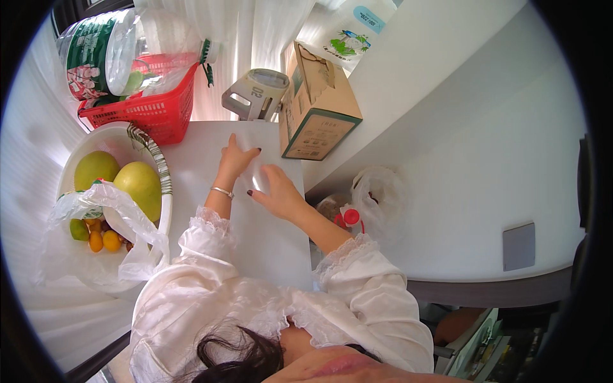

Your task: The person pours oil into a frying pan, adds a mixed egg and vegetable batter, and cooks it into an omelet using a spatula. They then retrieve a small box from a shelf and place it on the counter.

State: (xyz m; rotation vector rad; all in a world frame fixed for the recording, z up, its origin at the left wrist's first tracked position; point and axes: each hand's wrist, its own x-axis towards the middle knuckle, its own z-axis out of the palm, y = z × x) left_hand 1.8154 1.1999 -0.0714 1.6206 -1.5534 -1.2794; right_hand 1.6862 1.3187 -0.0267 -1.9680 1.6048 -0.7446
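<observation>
A clear, glossy object point(255, 181), possibly plastic or glass, is between my two hands above the white tabletop point(258, 249). Its outline is too faint for me to name it. My left hand point(235, 160), with a silver bangle at the wrist, is at its far left, index finger stretched away and thumb pointing right. From the near right, my right hand point(280, 194) curves around it, thumb towards me and fingers on the far side. Both hands appear to hold it, though the contact is hard to see. Dark polish shows on the thumbnails.
At left, a white basin point(166, 206) holds pomelos point(139, 184) and a plastic bag point(143, 239) of small fruits. Behind stand a red basket point(177, 110) bearing a large water bottle point(91, 57), a grey handled appliance point(258, 93) and a cardboard box point(321, 129). Bags point(383, 191) lie right of the table edge.
</observation>
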